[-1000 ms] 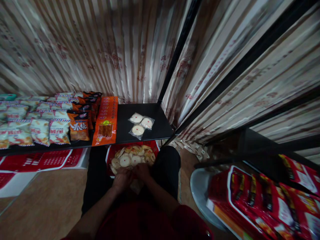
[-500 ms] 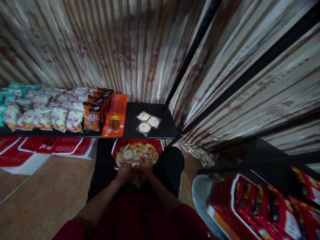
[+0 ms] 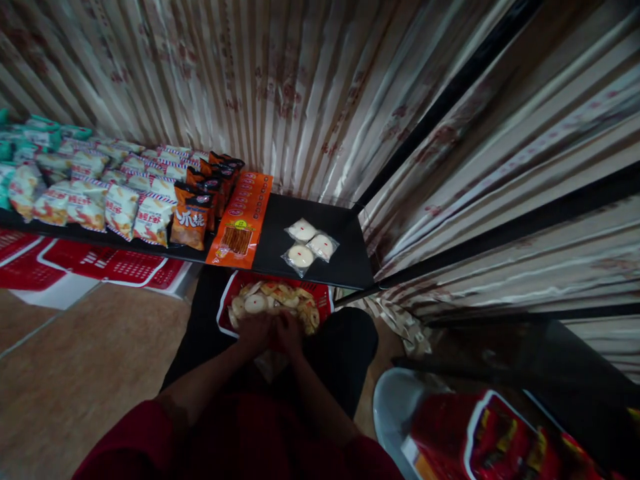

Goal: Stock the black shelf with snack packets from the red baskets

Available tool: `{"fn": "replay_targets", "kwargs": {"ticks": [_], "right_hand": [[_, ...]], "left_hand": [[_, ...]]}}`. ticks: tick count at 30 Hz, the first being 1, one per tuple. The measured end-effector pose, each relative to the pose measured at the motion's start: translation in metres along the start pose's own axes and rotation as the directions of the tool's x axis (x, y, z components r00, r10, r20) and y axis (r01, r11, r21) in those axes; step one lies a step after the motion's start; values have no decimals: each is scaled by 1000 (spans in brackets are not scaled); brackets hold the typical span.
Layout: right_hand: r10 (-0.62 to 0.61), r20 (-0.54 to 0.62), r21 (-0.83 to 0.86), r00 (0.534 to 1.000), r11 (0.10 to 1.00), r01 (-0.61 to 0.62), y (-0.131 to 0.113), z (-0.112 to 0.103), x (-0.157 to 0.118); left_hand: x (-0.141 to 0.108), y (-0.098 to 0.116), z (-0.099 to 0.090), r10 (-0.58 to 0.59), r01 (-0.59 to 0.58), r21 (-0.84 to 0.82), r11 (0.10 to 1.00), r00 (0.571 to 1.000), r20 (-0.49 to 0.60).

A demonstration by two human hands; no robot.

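A red basket (image 3: 324,299) with a white rim sits between my knees below the black shelf, filled with round, pale wrapped pieces (image 3: 256,303). My left hand (image 3: 256,331) and my right hand (image 3: 289,331) are close together over its near edge, fingers bent inward. Both look closed, but dimness and blur hide what is between the fingers. Something pale and see-through hangs just below them. On the shelf, three clear-wrapped round white pieces (image 3: 301,255) lie beside a flat orange packet (image 3: 240,223).
Rows of white snack bags (image 3: 120,208) and orange bags (image 3: 190,217) line the black shelf (image 3: 280,230). Red baskets (image 3: 113,261) stand beneath it at left. At lower right are a grey stool (image 3: 395,407) and a basket of red packets (image 3: 515,443). Black poles cross the curtain.
The view has tilted and shifted, so the shelf now slants down to the right. My hands have come closer together over the basket's near edge.
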State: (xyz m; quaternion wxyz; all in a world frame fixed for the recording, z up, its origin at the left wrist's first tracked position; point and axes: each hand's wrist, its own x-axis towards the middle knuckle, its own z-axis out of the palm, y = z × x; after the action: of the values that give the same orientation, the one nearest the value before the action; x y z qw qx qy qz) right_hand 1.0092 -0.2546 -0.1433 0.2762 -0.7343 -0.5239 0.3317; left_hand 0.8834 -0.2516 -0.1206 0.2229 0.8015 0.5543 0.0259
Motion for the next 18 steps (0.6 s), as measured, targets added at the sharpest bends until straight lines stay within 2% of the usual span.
{"fn": "replay_targets", "kwargs": {"ticks": [5,10,14,18], "right_hand": [[3,-11,49,1000,999,-3,3,2,-1],[5,-5,72,1000,997,-5,-1,3,0],[-29,41,67,999,997,27,-7,3,3],[-13,29,39,999,999,12,-14,3,7]], "left_hand": [[7,13,3,-92,92,14,996,995,-25],[9,11,-3,-191,190,-38,981,981,-39],[11,4,-2,-188,192,-162,968,981,34],[14,0,4,-179,186,-188,964,982,57]]}}
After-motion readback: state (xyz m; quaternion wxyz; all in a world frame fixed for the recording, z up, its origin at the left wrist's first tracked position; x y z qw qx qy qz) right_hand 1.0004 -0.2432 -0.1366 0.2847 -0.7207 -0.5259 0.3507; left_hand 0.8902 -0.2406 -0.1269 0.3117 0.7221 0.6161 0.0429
